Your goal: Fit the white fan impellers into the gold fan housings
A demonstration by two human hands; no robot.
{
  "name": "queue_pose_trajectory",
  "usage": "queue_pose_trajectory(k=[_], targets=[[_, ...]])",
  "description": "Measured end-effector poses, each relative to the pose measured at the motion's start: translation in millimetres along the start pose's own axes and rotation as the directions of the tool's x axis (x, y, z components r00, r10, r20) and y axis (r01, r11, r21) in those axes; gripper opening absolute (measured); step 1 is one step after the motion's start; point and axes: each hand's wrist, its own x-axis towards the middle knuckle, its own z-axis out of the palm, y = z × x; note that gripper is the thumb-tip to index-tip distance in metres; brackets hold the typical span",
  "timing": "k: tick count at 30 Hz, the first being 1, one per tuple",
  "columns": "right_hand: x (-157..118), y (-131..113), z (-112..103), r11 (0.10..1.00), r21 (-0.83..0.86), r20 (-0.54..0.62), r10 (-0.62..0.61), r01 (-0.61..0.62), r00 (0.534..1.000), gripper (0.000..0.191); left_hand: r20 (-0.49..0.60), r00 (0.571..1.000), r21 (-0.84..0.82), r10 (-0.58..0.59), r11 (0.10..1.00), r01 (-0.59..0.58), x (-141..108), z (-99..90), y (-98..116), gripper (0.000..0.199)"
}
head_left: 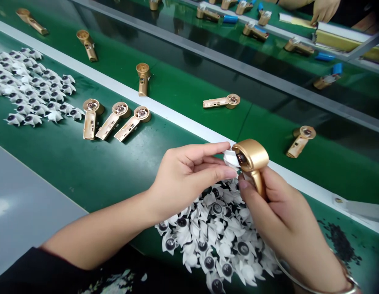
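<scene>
My right hand (287,220) grips a gold fan housing (252,157), my left hand (189,173) pinches a white rotor (231,158) (a rotor heap (213,232) lies below)

Glossy gold housing (252,157) at near right, same gold on the others across the belt. White finned pieces (216,241) are heaped near, each with a black round centre and pale ring. Green belt (85,179) has a white edge strip (165,114), blue cylinders (324,56) lie far right, and the black sleeve (54,273) at near left shows a pale floral print.
</scene>
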Motion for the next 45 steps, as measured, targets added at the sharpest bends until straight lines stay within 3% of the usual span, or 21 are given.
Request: queue_pose_trajectory(k=[8,11,16,18,22,25,27,29,31,32,33,34,35,39,42,45], targets=[[1.3,-0.5,5.0,0.999,0.003,0.008,0.04,-0.04,0.999,0.019,-0.02,0.998,0.163,0.065,0.985,-0.06,-2.6,0.3,-1.7,0.036],[1.0,-0.8,4.2,0.999,-0.049,0.003,-0.001,0.002,1.0,0.021,-0.025,0.998,0.158,0.049,0.986,-0.045,-2.3,-0.6,-2.1,0.035],[1.5,2.1,5.6,0.946,-0.295,-0.055,-0.155,0.132,0.986,0.006,-0.032,0.999,-0.009,-0.042,0.999,0.042,-0.2,-1.0,-4.6,0.039],[1.7,6.1,9.1,0.918,-0.362,-0.062,-0.2,0.165,0.978,0.009,-0.05,0.993,-0.113,-0.107,0.988,0.101,0.7,-0.4,-7.0,0.047],[1.9,18.7,16.3,0.898,-0.383,-0.013,-0.237,0.214,0.971,0.021,-0.055,0.956,-0.288,-0.287,0.922,0.26,5.1,-1.6,-10.7,0.061],[6.1,23.0,15.0,0.923,-0.306,0.031,-0.237,0.235,0.971,0.015,-0.039,0.936,-0.344,-0.349,0.885,0.315,10.2,-5.5,-8.3,0.082],[15.4,18.9,10.1,0.957,-0.183,0.075,-0.214,0.225,0.974,0.013,-0.027,0.946,-0.326,-0.323,0.897,0.297,12.0,-8.2,-4.5,0.094],[33.9,10.7,5.0,0.983,-0.12,0.109,-0.125,0.138,0.986,0.022,-0.029,0.967,-0.244,-0.252,0.94,0.237,12.3,-11.4,0.0,0.099],[62.9,2.6,2.9,0.975,-0.22,0.09,0.054,-0.034,0.994,0.026,-0.057,0.986,-0.036,-0.158,0.987,0.156,14.5,-17.0,4.6,0.094],[80.6,-0.4,3.5,0.946,-0.296,0.05,0.153,-0.131,0.987,0.027,-0.071,0.993,0.145,-0.098,0.984,0.107,18.2,-21.1,7.1,0.087],[99.2,-2.3,5.1,0.906,-0.36,-0.003,0.238,-0.223,0.971,0.027,-0.075,0.997,0.36,-0.013,0.932,0.039,24.5,-26.0,9.9,0.074],[117.8,-3.4,7.5,0.879,-0.382,-0.047,0.29,-0.286,0.956,0.028,-0.039,0.995,0.592,0.092,0.804,-0.051,34.1,-31.3,13.1,0.06],[135.2,-4.1,10.6,0.857,-0.389,-0.083,0.333,-0.338,0.939,0.03,0.02,0.985,0.802,0.173,0.586,-0.119,46.9,-36.4,16.8,0.052],[177.7,-8.7,22.0,0.816,-0.391,-0.15,0.4,-0.426,0.904,0.036,0.116,0.969,0.938,0.217,0.297,-0.179,118.4,-48.3,31.9,0.044],[178.7,-14.6,18.7,0.811,-0.404,-0.202,0.372,-0.423,0.906,0.037,0.094,0.983,0.986,0.16,0.124,-0.114,164.1,-50.2,36.9,0.039],[168.6,-10.7,-0.9,0.792,-0.409,-0.268,0.37,-0.453,0.889,0.039,0.051,0.996,0.999,0.073,-0.009,-0.051,184.9,-53.3,37.5,0.036]])
